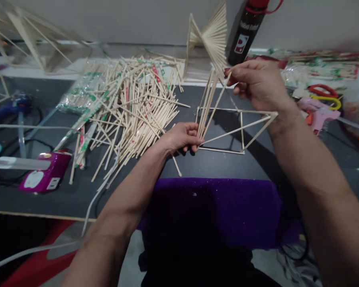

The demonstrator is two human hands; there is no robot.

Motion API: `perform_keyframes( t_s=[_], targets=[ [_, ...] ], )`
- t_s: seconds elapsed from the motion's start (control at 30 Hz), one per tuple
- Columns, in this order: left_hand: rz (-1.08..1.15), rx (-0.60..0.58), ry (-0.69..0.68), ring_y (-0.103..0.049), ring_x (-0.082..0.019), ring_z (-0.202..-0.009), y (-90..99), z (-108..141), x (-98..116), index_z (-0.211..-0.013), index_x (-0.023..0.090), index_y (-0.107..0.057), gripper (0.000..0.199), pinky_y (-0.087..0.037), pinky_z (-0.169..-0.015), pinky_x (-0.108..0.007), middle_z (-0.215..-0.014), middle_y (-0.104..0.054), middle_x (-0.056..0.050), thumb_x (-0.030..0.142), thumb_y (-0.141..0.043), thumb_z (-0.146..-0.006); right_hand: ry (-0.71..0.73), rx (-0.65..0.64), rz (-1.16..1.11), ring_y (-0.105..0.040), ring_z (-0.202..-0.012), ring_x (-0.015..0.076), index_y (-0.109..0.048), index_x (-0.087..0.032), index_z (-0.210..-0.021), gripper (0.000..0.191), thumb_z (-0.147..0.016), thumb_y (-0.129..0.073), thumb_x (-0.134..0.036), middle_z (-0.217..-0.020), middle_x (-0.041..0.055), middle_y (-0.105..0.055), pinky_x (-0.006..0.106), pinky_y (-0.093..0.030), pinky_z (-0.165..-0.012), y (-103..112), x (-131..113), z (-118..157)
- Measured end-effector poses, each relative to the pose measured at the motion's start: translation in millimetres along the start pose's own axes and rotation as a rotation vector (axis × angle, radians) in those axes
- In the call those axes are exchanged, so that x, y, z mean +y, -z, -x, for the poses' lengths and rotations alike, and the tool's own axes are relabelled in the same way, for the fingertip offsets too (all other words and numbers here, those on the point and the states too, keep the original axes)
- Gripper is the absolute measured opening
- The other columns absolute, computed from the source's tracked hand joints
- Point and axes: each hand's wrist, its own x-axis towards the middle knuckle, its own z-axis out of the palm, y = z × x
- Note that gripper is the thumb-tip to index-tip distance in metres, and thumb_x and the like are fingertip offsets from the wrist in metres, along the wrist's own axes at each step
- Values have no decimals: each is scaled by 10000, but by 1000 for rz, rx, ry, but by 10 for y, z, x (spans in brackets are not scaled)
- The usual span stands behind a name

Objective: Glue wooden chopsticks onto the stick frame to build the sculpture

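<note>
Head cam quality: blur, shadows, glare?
Head view: large stick frame, upper left, looks soft; stick frame at the left hand reads sharper. Head view: dark shadows on purple cloth and gray tabletop; glints on plastic-wrapped sticks.

Sticks (207, 104) I held: looked like bare, matt wood.
Loose pile (143, 107): I saw similar pale wood.
Wrapper (77, 94): was clear, glossy plastic.
Purple box (56, 168): shone like smooth plastic.
Tabletop (218, 165): looked smooth, matt.

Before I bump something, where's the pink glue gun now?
In the head view, the pink glue gun lies toward the right, past your right hand, just below the red and yellow handles.
</note>
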Motion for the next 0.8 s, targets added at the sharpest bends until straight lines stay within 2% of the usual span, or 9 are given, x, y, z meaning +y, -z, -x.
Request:
perform_keyframes(
  t_s=[0.1, 0.3, 0.5, 0.67, 0.8],
  targets=[
    [-9, -8, 0, -645, -60, -484, 18, 1, 1, -1080, 142, -657, 310, -339, -362, -158, -763, -707, 7, 107, -753, -788, 7, -11, 6, -539, -515, 66, -734, -163, -867, 72, -857, -663, -160, -768, 10, -706, 229, -290, -446, 7, 4, 10],
    [-25, 7, 29, -652, -62, -505, 12, 19, 16, -1097, 153, -669, 341, -363, -377, -162, -793, -718, -2, 131, -776, -774, 26, -63, 28, -550, -561, 99, -726, -207, -824, 14, -831, -735, -214, -808, 37, -719, 242, -329, -426, 26, -7, 1],
    [-26, -4, 10, -665, -67, -529, 29, 8, -21, -1088, 155, -671, 338, -403, -396, -162, -789, -707, 6, 154, -792, -772, 39, -93, 4, -566, -546, 80, -696, -179, -741, 102, -839, -718, -165, -775, 43, -709, 200, -344, -402, 0, 11, -61],
    [-12, -3, 13, -668, -66, -530, 16, 22, -4, -1111, 161, -668, 338, -410, -397, -154, -789, -710, 6, 143, -778, -792, 0, -76, 36, -555, -537, 78, -670, -194, -724, 142, -801, -789, -187, -751, 27, -703, 195, -373, -404, -56, 11, -83],
    [6, 5, 18, -664, -64, -521, -4, 40, 22, -1138, 158, -664, 374, -416, -401, -152, -794, -715, 6, 123, -780, -784, 22, -66, 73, -551, -526, 82, -672, -202, -722, 139, -800, -787, -205, -734, 21, -699, 206, -385, -413, -91, -19, -72]
  ],
)
